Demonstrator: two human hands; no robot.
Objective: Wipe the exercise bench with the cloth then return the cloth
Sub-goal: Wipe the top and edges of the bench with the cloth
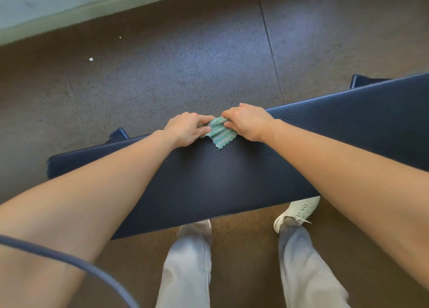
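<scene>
A dark blue padded exercise bench [220, 182] runs across the view from lower left to upper right. A small green and white cloth [219, 133] lies bunched at the bench's far edge. My left hand [188, 130] pinches the cloth's left side, and my right hand [247, 121] grips its right side. Both hands rest on the bench top, close together. One corner of the cloth hangs free toward me, while the rest is hidden under my fingers.
Dark speckled rubber flooring [185, 59] lies beyond the bench, with a seam [270, 49] and small white scraps [91, 59]. A pale wall base [69, 12] runs along the top left. My legs and white shoes [297, 211] stand by the bench's near edge. A blue cord [92, 269] crosses lower left.
</scene>
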